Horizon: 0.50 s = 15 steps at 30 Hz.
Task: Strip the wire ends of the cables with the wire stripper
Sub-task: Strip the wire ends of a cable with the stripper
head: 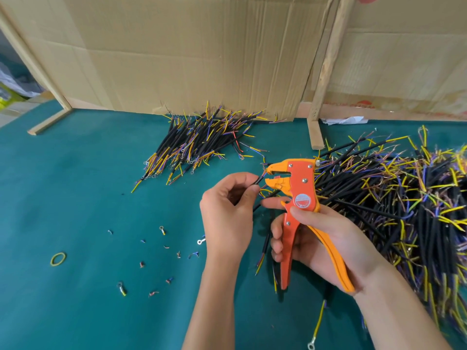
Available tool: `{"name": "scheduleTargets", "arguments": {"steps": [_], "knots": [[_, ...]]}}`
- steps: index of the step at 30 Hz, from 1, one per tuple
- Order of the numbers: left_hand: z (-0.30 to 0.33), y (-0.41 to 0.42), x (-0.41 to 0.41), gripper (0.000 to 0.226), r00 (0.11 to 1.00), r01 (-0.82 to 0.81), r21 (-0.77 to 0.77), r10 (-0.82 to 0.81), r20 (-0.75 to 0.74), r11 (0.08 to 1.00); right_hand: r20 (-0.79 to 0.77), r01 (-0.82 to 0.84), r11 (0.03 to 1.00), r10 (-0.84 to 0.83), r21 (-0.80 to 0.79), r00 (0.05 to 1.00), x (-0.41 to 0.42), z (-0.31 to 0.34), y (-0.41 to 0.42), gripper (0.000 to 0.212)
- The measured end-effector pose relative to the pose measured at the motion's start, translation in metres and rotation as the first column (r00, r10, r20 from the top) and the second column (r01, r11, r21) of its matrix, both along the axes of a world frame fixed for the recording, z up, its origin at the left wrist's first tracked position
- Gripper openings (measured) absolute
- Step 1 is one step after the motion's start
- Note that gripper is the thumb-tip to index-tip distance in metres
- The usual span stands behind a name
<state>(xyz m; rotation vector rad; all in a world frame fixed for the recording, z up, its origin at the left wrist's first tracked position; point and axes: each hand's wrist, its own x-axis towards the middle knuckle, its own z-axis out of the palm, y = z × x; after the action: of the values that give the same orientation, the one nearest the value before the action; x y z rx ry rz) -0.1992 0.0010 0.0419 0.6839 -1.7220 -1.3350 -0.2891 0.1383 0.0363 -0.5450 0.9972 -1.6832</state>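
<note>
The job looks only partly done. A small pile of short black cables with yellow, blue and brown wire ends (202, 140) lies on the green counter (75, 185), far beyond the left hand's grip (227, 205); this may be the finished pile. A much bigger heap of the same black cables (404, 198) lies just behind and beside the right hand's grip (321, 238), likely still waiting.

The left grip pinches one thin black cable (257, 181), holding its colored end right at the open mouth of the tool. The right grip is wrapped around the handles of the orange and yellow plastic wire stripper (300, 195), which are spread, not squeezed.

Below the left grip, tiny snipped bits (161, 251) dot the counter, near a yellow rubber band (58, 258).
</note>
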Motion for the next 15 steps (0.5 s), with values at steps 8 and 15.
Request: {"name": "scheduleTargets", "arguments": {"steps": [8, 15], "knots": [[0.0014, 0.0028, -0.0004, 0.015, 0.999, 0.01, -0.012, -0.009, 0.039, 1.0, -0.012, 0.026, 1.0, -0.026, -0.003, 1.0, -0.0011, -0.003, -0.0022, 0.057], [0.0018, 0.0047, -0.0006, 0.019, 0.999, -0.024, 0.015, 0.023, 0.047, 1.0, -0.019, 0.037, 0.999, -0.037, -0.004, 0.999, 0.0008, -0.003, -0.0034, 0.057]]}}
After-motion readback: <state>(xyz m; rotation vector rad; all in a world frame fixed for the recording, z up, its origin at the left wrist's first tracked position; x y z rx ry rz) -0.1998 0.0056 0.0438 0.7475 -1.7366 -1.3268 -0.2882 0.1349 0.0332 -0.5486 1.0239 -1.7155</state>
